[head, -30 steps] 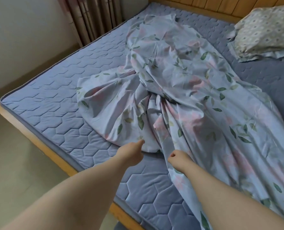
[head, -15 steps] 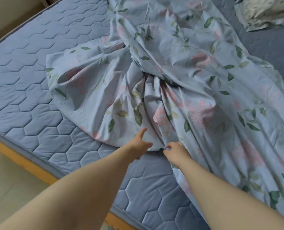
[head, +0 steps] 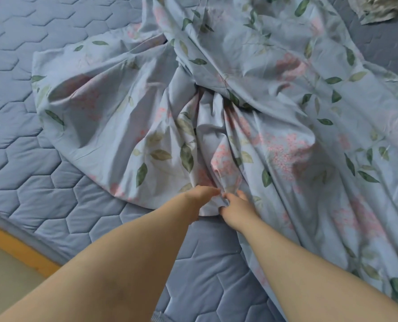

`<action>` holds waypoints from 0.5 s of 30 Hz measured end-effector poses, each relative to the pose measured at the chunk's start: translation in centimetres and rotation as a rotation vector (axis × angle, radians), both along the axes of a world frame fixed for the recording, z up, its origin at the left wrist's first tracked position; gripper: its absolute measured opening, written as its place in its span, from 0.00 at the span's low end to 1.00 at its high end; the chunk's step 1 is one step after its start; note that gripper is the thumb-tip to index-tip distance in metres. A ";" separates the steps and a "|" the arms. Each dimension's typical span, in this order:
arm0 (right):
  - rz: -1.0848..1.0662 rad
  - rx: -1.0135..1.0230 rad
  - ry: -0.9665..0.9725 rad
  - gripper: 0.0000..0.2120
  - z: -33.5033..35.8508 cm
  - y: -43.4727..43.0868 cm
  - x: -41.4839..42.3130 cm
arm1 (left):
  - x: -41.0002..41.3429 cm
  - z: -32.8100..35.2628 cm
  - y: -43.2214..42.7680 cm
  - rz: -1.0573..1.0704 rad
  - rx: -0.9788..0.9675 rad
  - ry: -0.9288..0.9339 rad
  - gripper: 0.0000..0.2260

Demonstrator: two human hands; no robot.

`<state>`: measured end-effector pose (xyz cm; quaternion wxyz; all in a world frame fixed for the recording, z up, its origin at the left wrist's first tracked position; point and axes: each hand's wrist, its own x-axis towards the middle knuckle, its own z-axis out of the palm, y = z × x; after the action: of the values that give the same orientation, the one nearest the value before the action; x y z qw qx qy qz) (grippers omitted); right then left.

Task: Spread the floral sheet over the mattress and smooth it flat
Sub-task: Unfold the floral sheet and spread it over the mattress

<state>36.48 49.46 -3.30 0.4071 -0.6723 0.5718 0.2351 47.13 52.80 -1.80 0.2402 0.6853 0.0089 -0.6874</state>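
The sheet lies in a heap across the middle and right of the mattress, its folds fanning out from one tight bunch at the near edge. Its right side trails toward the person, and the left half of the mattress is bare. Both hands meet at that bunch: the right hand has its fingers curled round a tuck of cloth, and the left hand, touching it, pinches the same gather, though its fingertips are mostly hidden in the fold. The step in hand looks like taking hold of the edge before opening it out, so spreading has barely begun and smoothing is far off. The next move likely calls for the hands to part along the hem, the left drawing cloth toward the bare side by the frame while the right keeps tension, so the pleats release rather than drag as one lump. A pillow sits at the far right corner, just beyond the sheet.
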 end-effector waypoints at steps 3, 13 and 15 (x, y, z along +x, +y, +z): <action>-0.037 -0.026 -0.020 0.28 0.5 0.3 -0.3 | 0.4 0.4 0.1 0.275 -0.141 -0.034 0.23; 0.061 -0.586 -0.171 0.20 11.3 0.2 3.6 | 6.6 14.0 0.4 0.784 -0.693 0.199 0.07; 0.095 -0.773 -0.200 0.12 13.7 0.0 4.1 | 7.5 17.2 1.0 0.779 -0.750 0.172 0.09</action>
<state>40.62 49.41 10.39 0.1667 -0.8213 0.5437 -0.0453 54.66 53.81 15.42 0.7034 0.4401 0.0360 -0.5571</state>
